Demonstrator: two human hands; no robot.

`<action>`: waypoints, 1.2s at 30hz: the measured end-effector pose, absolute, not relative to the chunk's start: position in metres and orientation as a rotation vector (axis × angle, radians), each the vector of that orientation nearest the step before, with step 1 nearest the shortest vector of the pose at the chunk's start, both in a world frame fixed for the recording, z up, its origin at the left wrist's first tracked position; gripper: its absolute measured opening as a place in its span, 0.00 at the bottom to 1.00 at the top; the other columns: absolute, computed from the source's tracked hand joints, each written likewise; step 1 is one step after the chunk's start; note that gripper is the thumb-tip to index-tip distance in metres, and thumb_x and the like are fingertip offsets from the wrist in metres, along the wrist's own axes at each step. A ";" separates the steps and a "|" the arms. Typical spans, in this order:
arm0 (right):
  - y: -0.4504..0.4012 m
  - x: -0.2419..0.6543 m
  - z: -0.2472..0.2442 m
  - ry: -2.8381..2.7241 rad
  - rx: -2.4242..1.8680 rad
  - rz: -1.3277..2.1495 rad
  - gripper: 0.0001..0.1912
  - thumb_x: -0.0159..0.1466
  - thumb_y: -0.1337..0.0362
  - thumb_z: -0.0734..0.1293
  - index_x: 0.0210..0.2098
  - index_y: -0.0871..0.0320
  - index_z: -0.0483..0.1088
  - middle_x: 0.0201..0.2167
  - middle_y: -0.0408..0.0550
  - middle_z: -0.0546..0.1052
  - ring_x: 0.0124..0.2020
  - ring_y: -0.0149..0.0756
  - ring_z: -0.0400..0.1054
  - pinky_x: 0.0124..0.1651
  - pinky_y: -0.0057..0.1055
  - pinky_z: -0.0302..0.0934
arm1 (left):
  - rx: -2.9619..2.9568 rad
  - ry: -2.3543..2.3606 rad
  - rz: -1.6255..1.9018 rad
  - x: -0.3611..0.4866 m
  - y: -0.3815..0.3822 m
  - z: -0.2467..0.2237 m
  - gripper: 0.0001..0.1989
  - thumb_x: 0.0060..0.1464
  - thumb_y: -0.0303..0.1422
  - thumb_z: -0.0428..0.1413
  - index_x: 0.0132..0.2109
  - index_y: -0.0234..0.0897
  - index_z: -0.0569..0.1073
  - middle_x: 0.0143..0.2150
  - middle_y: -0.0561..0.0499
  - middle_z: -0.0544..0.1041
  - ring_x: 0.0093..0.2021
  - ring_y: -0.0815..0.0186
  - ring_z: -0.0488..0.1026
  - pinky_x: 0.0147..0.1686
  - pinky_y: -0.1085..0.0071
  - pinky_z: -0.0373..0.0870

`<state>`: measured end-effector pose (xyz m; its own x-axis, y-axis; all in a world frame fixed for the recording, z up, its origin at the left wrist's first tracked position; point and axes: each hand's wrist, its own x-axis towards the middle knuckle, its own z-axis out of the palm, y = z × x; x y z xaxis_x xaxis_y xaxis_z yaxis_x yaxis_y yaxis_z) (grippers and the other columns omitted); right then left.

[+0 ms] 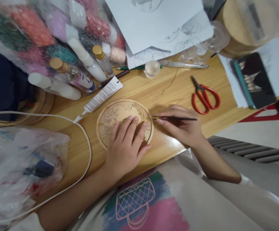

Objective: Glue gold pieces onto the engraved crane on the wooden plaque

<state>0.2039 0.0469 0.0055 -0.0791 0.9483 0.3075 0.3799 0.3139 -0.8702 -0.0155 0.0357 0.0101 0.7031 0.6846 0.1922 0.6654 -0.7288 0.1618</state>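
A round wooden plaque (123, 112) with line drawings of curling feathers lies on the table in front of me. Gold wire (143, 117) follows the drawn lines along its right side. My left hand (127, 146) rests flat over the plaque's lower part, fingers spread, hiding some of the pattern. Just right of the rim, my right hand (184, 125) pinches dark, thin tweezers (177, 118), their tips pointing left at the plaque's edge. Whether the tips hold any wire is too small to tell.
Red-handled pliers (205, 98) lie to the right. A white glue tube (103, 94) sits beside the plaque, with bottles (73, 75) behind it. A loose gold wire (170, 82), small cup (152, 68), drawings (158, 29), phone (257, 80) and white cable (88, 144) surround the work.
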 end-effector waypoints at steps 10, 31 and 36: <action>0.032 0.197 0.010 -1.029 -1.400 1.055 0.02 0.60 0.64 0.74 0.34 0.52 0.80 0.30 0.42 0.81 0.30 0.31 0.75 0.32 0.27 0.70 | 2.843 1.116 0.354 -0.016 0.035 0.010 0.25 0.66 0.42 0.49 0.62 0.29 0.67 0.61 0.33 0.72 0.62 0.45 0.67 0.61 0.46 0.60; 0.024 0.185 0.003 -1.527 -1.349 0.749 0.06 0.61 0.70 0.72 0.38 0.56 0.79 0.31 0.45 0.81 0.31 0.30 0.74 0.34 0.27 0.69 | 2.825 1.128 0.361 -0.013 0.034 0.008 0.23 0.66 0.39 0.50 0.61 0.29 0.69 0.62 0.32 0.71 0.63 0.44 0.67 0.60 0.46 0.61; 0.024 0.185 0.002 -1.544 -1.318 0.740 0.07 0.62 0.72 0.71 0.39 0.57 0.79 0.33 0.46 0.81 0.33 0.30 0.75 0.37 0.27 0.71 | 2.850 1.128 0.372 -0.013 0.034 0.008 0.23 0.66 0.40 0.49 0.61 0.29 0.69 0.61 0.33 0.72 0.62 0.45 0.68 0.59 0.47 0.63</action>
<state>0.1850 0.0241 0.0025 0.0228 0.9631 0.2683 0.3935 0.2381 -0.8880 -0.0134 0.0343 0.0079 0.7044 0.6803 0.2024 0.6674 -0.7319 0.1374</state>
